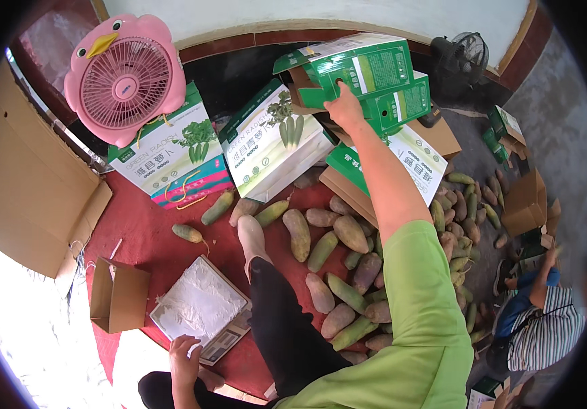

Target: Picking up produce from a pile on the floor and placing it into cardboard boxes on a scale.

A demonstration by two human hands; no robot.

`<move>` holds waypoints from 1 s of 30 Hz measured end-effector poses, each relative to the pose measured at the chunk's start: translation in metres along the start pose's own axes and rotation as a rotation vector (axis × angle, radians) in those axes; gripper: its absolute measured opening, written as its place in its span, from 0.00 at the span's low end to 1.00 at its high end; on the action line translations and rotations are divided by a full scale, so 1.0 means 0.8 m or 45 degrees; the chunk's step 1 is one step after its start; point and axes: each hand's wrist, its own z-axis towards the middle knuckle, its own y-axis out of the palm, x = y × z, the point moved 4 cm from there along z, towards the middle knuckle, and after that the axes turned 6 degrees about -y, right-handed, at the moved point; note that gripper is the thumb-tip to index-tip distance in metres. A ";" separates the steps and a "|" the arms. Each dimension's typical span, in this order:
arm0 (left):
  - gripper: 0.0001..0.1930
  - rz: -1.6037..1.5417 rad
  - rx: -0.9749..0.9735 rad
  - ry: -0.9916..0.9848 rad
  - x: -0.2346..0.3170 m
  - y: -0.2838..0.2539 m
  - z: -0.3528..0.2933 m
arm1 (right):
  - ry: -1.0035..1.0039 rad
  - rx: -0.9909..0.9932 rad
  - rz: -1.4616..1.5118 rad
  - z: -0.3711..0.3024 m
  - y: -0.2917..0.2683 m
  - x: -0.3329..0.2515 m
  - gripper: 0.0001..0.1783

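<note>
My right arm, in a green sleeve, stretches forward to the stacked cartons. At its end my right hand [346, 109] grips a green and white carton [362, 68] by its side, a finger at the round hole. Another green carton [402, 102] sits right below that one. Low in the picture, my left hand [183, 361] hovers by the near edge of a flat scale [201, 300] covered in white plastic film. Its fingers are loosely bent and apart, with nothing seen in them. Many soil-covered green radishes [348, 234] lie on the red carpet between my leg and right arm.
A pink fan [126, 78] stands at the far left beside printed cartons [276, 143]. A small open brown box [119, 293] is left of the scale. A black fan [467, 51] is at the back right. Another person in a striped shirt [546, 334] works at the right.
</note>
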 end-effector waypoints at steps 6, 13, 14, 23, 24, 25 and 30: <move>0.08 0.056 0.012 0.028 -0.011 0.005 0.013 | 0.027 0.032 -0.032 0.030 0.005 0.007 0.40; 0.08 0.037 0.016 0.056 -0.003 0.002 0.005 | 0.324 0.126 0.618 -0.009 -0.036 -0.032 0.28; 0.08 0.038 0.012 0.055 -0.003 0.001 0.004 | 0.317 0.199 0.696 -0.013 -0.050 -0.037 0.27; 0.07 0.078 0.067 0.112 -0.002 -0.006 -0.010 | 0.165 0.130 1.160 -0.114 -0.176 -0.111 0.23; 0.09 0.066 0.059 0.132 0.001 -0.007 -0.011 | 0.141 0.064 1.248 -0.133 -0.190 -0.121 0.18; 0.09 0.069 0.066 0.132 0.003 -0.010 -0.016 | 0.136 0.062 1.254 -0.154 -0.197 -0.133 0.18; 0.22 0.048 0.234 0.244 0.031 -0.030 -0.036 | 0.130 -0.242 1.595 -0.255 -0.190 -0.157 0.11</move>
